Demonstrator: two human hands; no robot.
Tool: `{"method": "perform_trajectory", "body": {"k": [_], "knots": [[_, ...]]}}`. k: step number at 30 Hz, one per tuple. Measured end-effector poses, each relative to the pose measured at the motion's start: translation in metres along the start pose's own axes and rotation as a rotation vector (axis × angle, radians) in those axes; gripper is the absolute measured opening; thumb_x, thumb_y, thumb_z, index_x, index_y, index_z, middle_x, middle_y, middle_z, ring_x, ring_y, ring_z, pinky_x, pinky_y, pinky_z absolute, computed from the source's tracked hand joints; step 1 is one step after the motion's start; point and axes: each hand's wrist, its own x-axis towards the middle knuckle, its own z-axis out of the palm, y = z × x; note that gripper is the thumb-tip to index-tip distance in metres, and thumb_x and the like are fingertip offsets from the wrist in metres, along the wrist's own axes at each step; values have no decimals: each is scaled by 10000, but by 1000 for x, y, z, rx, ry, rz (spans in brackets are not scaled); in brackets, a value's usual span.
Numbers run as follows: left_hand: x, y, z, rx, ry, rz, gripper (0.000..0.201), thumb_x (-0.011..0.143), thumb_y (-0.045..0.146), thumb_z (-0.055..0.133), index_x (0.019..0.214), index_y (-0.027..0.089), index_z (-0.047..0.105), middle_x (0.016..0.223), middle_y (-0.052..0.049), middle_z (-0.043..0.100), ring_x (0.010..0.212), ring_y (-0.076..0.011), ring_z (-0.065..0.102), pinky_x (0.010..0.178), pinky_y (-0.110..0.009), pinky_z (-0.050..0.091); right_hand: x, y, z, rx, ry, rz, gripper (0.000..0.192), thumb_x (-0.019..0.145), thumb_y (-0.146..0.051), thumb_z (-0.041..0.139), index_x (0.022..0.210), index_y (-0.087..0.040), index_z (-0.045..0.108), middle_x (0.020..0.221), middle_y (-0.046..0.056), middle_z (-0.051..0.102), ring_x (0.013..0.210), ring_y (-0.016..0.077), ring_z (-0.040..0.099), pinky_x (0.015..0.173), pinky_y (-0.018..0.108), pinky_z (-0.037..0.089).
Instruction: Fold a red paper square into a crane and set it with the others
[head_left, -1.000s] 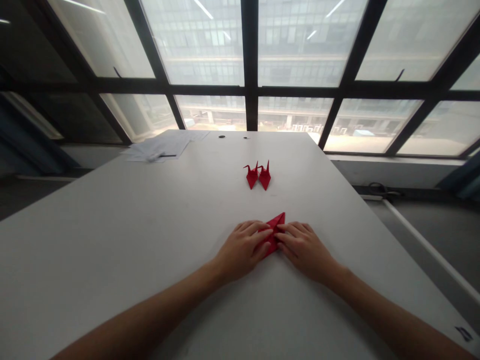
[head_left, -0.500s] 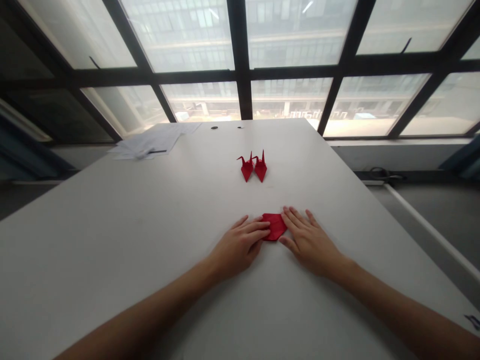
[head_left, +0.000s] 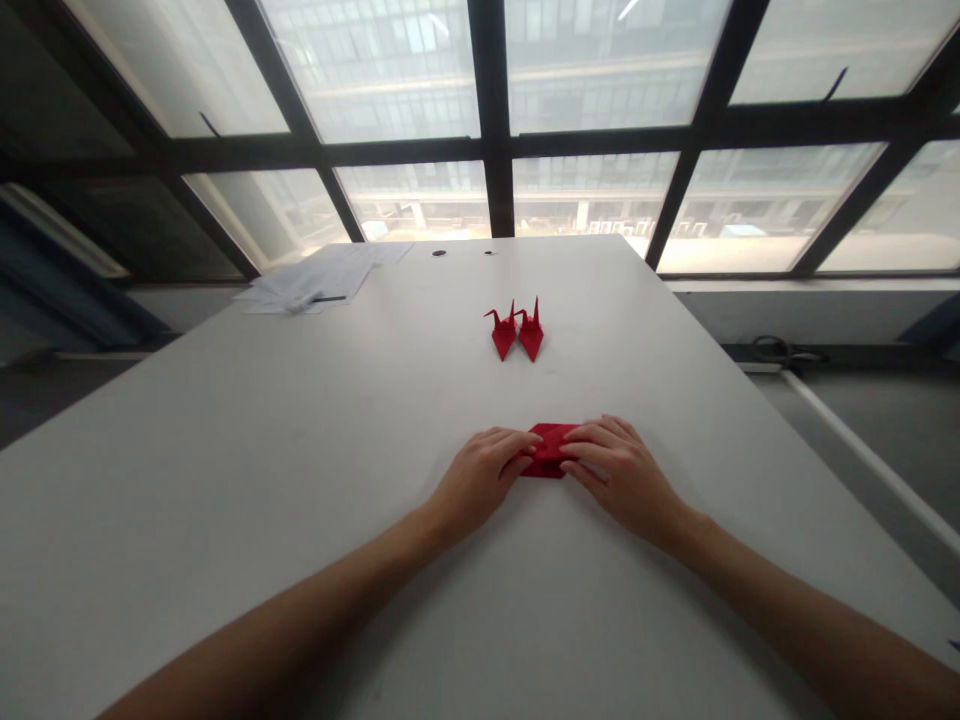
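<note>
A folded piece of red origami paper (head_left: 551, 440) lies on the white table, with a flap lifted along its near side. My left hand (head_left: 480, 475) has its fingers curled over the paper's left end, thumb at the near edge, gripping it. At the right end my right hand (head_left: 619, 465) grips the paper too, its fingers bent on top and its thumb close to the near edge. The fingertips hide both ends of the paper. Beyond the hands, two red paper cranes (head_left: 503, 338) stand side by side.
White paper sheets (head_left: 315, 275) and a dark pen (head_left: 328, 299) lie at the table's far left. Round dark holes (head_left: 439, 253) mark the far edge of the table (head_left: 300, 450). Black cables (head_left: 784, 350) lie beyond the right edge, and framed windows rise behind.
My flat, spread fingers have curled in and taken hold of the paper at both ends. Its near part has come up into a raised fold. The view has shifted slightly.
</note>
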Motion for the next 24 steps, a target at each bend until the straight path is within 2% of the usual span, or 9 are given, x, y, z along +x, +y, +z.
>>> {"method": "perform_trajectory", "body": {"k": [2,4,7,10,14,16,19,21,24], "knots": [[0,1,0,6,9,-26,216,957,205,539,1136,241,653,1043,-35,723,969,-189,653,908,-347,511,4,0,0,23,20,22,219,959,-309,550,881,-245,745,934,46,724,948,208,609,965,397,416],[0,2,0,26,-4,-9,208,954,177,529,1099,242,664,1035,-30,720,956,-184,651,904,-344,505,6,0,1,28,40,52,186,949,-278,566,884,-233,735,888,43,710,918,209,594,917,379,421],[-1,3,-1,78,-50,69,240,941,133,521,1041,252,703,1058,-33,713,982,-187,643,950,-363,480,7,0,0,18,55,37,172,936,-214,567,990,-238,729,949,51,699,955,212,581,905,365,417],[-2,7,-3,142,-93,111,248,914,120,552,1032,259,720,1086,-31,704,1027,-190,634,1000,-374,460,5,-5,-5,-7,-20,-72,228,947,-195,538,1041,-268,733,1065,55,691,1028,212,568,949,371,407],[-6,18,-3,278,-131,127,315,953,142,482,1190,251,660,1284,-31,647,1264,-194,535,1172,-424,308,0,-15,-10,-56,-112,-121,269,957,-265,543,1187,-269,681,1278,59,634,1162,235,528,1031,411,380],[-8,22,0,355,-161,135,386,997,228,436,1371,226,529,1449,-47,530,1412,-204,387,1225,-464,193,-2,-18,-9,-85,-117,-106,293,963,-290,531,1222,-256,665,1359,66,591,1243,252,490,1073,432,355],[-15,25,3,441,-259,137,617,998,500,408,1518,181,313,1578,-84,339,1490,-241,237,1228,-512,145,-5,-19,-6,-130,-119,-93,369,982,-281,481,1329,-228,595,1453,75,525,1384,265,382,1152,466,272],[-21,27,3,498,-325,112,753,965,624,361,1545,158,247,1602,-112,262,1497,-269,212,1219,-533,155,-7,-19,-4,-150,-128,-102,404,998,-278,442,1385,-223,543,1471,70,511,1437,265,320,1177,490,229],[-32,32,-1,614,-372,7,826,952,675,290,1547,104,238,1603,-159,214,1499,-309,185,1209,-557,170,-8,-18,-4,-164,-143,-118,387,1014,-296,411,1365,-223,558,1470,63,515,1461,268,286,1187,514,207]]}}
